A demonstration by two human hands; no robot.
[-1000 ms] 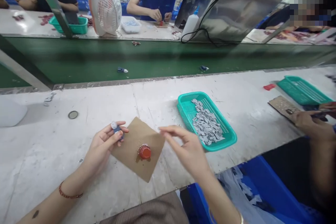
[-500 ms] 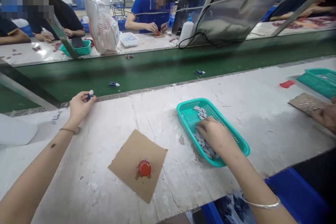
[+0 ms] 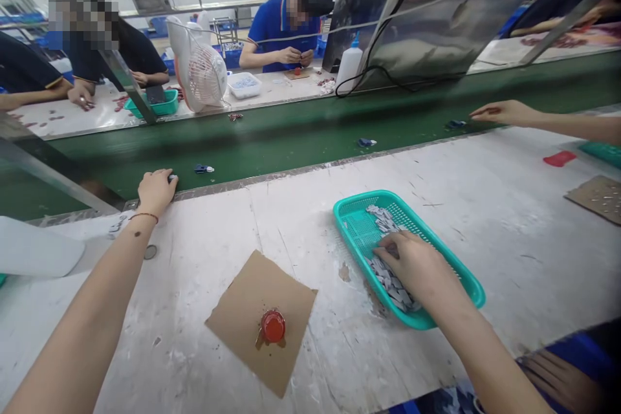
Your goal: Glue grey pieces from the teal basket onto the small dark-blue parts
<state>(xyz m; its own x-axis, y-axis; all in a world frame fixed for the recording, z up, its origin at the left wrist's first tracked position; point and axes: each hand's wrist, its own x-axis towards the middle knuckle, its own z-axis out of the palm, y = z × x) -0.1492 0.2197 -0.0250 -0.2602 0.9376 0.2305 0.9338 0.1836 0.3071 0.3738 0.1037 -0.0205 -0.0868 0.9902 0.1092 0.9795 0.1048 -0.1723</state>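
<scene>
My left hand point(image 3: 158, 191) reaches to the near edge of the green belt, fingers curled over a small dark blue and white piece point(image 3: 172, 176). Mostly hidden by the fingers, this piece shows only a little beyond them. My right hand point(image 3: 412, 262) is inside a green plastic basket point(image 3: 466, 278), its fingertips pinched together among flat grey pieces point(image 3: 395, 284); what lies between them is hidden. A brown cardboard square point(image 3: 242, 310) lies on the table between my arms, bearing a small red-topped round container point(image 3: 273, 326) with wet stains around it.
Dark blue pieces point(image 3: 204, 169) rest on the green belt point(image 3: 291, 142). At right, a co-worker's hand point(image 3: 504, 112) reaches over the belt beside another piece point(image 3: 456, 124). A red item point(image 3: 559, 158) lies on the table. Across the belt are a fan point(image 3: 206, 74) and several people.
The view has tilted and shifted. My left hand has turned palm-down over its piece. At right, a co-worker's hand now extends over the belt. My right hand stays in the basket.
</scene>
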